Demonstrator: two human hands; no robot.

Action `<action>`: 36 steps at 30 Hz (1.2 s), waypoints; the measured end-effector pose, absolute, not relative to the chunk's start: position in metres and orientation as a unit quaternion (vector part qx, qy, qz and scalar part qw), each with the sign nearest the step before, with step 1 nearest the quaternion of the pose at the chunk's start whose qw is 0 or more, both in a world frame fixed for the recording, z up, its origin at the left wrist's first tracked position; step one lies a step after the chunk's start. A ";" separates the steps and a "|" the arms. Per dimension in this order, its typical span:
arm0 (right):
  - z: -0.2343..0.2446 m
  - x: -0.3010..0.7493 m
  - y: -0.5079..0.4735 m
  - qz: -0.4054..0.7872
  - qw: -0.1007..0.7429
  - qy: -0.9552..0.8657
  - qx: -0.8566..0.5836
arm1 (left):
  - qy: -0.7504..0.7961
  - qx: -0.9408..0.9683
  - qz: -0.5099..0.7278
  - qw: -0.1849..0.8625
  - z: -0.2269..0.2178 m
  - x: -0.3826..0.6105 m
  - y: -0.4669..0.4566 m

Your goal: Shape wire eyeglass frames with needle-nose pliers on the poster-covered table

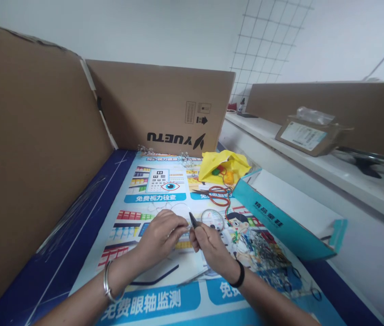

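Observation:
My left hand (164, 233), with a silver bangle at the wrist, pinches a fine thin wire (180, 203) that arcs up in front of the fingers. Right beside it, my right hand (208, 244) is closed around small dark-nosed pliers (193, 220). Their handles are hidden in the palm, and the tip is close to the left fingertips. What the fingertips meet on is too small to make out. Just beyond the right hand lies a round clear coil (212, 220). Scissors with orange-red handles (219, 195) rest farther back.
A yellow bag (222, 164) with coloured pieces sits behind the scissors. On the right stand a teal open box (276, 217) and a tangled heap of wire pieces (269, 251). Cardboard panels (157, 104) wall the back and left. Loose wires (71, 213) lie at left.

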State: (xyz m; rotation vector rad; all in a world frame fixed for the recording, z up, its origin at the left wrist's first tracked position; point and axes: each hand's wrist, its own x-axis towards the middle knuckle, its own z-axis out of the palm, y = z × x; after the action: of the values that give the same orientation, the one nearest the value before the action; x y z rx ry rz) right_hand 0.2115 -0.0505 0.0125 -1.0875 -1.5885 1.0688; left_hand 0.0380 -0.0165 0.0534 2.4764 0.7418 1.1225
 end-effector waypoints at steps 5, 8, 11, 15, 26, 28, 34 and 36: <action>0.014 0.208 -0.054 0.465 0.465 -0.624 -0.422 | 0.268 0.863 0.387 0.184 0.054 0.038 -0.016; 0.016 0.207 -0.055 0.460 0.469 -0.631 -0.413 | 0.264 0.861 0.381 0.209 0.055 0.039 -0.016; 0.018 0.205 -0.055 0.449 0.471 -0.640 -0.408 | 0.272 0.853 0.372 0.245 0.055 0.039 -0.016; 0.019 0.203 -0.056 0.443 0.482 -0.638 -0.405 | 0.296 0.830 0.356 0.312 0.060 0.039 -0.017; 0.012 0.201 -0.056 0.455 0.486 -0.609 -0.430 | 0.307 0.789 0.308 0.434 0.067 0.042 -0.020; 0.013 0.202 -0.055 0.453 0.484 -0.609 -0.436 | 0.306 0.797 0.295 0.429 0.069 0.042 -0.020; 0.016 0.207 -0.052 0.454 0.467 -0.616 -0.444 | 0.324 0.825 0.286 0.365 0.072 0.040 -0.018; 0.018 0.210 -0.051 0.454 0.464 -0.619 -0.441 | 0.324 0.813 0.298 0.382 0.070 0.038 -0.016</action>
State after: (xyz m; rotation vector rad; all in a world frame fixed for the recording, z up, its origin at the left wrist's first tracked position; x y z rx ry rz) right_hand 0.2096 -0.0511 0.0180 -1.0833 -1.5211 1.1162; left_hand 0.0377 -0.0161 0.0699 2.0732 0.8258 0.7616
